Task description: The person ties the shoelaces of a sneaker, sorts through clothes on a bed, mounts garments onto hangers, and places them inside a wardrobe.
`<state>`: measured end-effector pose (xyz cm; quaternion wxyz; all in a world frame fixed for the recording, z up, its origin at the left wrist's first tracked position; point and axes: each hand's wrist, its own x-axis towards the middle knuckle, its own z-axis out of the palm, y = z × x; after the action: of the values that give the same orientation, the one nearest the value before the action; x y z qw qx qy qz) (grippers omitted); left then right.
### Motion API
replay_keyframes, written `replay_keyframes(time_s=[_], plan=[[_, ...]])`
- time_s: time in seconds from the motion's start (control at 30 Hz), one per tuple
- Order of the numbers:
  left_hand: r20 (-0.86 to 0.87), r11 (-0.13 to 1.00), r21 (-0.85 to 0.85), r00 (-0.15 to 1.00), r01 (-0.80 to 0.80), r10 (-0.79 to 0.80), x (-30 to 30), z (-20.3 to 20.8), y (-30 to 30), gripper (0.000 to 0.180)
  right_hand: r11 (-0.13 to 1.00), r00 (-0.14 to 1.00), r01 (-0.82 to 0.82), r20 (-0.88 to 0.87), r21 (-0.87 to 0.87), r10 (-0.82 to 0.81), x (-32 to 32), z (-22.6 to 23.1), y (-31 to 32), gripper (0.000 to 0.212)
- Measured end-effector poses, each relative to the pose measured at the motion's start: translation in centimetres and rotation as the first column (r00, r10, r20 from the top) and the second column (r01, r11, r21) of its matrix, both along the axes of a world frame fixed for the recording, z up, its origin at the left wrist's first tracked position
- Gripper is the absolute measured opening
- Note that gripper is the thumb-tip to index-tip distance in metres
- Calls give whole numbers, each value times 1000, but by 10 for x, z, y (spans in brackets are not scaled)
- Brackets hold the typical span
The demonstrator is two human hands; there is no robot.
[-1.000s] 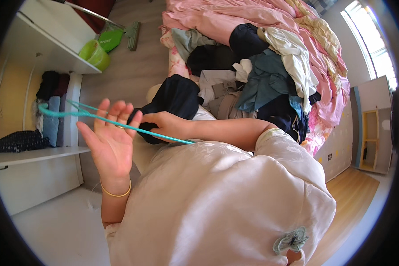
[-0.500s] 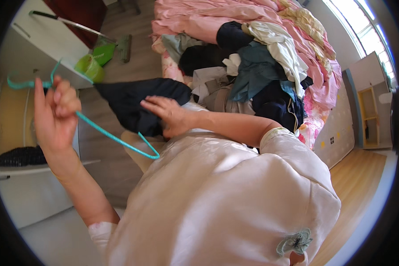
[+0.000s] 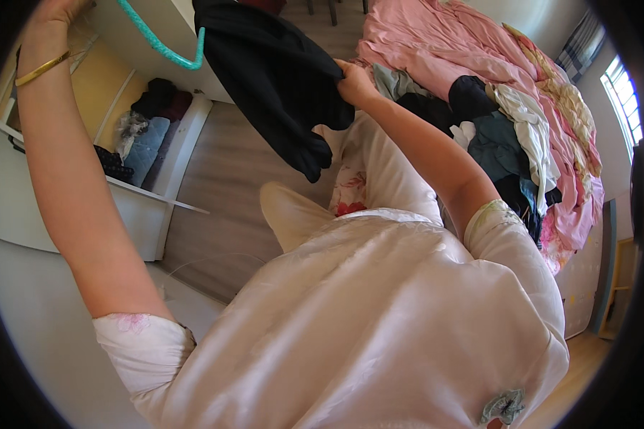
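Observation:
My left hand [image 3: 54,13] is raised at the upper left, its fingers cut off by the picture's edge, so its grip is hidden. A gold bangle circles that wrist. A turquoise hanger [image 3: 166,51] shows only one bent end, with the rest above the picture. Beside it hangs a black garment [image 3: 265,79], long and loosely draped; where it meets the hanger cannot be seen. My right hand [image 3: 356,84] is closed on the garment's right edge, holding it out to the side. The garment's lower tip dangles over the floor.
A heap of clothes [image 3: 497,136], dark, teal and white, lies on the bed beside pink bedding [image 3: 436,50]. An open wardrobe compartment at the left holds dark clothing and a blue bundle [image 3: 150,146]. Its white ledge [image 3: 182,154] juts out near my left arm. My knee [image 3: 283,204] shows below the garment.
My left hand has risen toward the picture's top edge, and the hanger with it. The black garment is lifted and hangs longer, and my right hand has shifted from its middle to its edge.

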<state>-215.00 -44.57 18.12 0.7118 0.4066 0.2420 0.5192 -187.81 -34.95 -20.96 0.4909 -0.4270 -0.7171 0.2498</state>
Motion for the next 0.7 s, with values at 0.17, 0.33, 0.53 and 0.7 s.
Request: replay_keyframes(time_s=[0.17,0.33,0.53,0.7], plan=[[-25,942,141,950,-304,310,18,-13,1,30,996,994,-40,96,-85,48,0,-36,-12,38],[-216,937,224,951,268,-221,1,-30,48,26,883,901,-371,117,-287,417,2,-29,-72,81],[-21,993,-73,995,94,-96,81,-41,49,50,862,854,-478,-139,167,501,-14,6,-92,123],[-12,981,-1,981,192,-192,121,-68,44,47,368,448,-870,-217,-328,867,9,65,-111,113]])
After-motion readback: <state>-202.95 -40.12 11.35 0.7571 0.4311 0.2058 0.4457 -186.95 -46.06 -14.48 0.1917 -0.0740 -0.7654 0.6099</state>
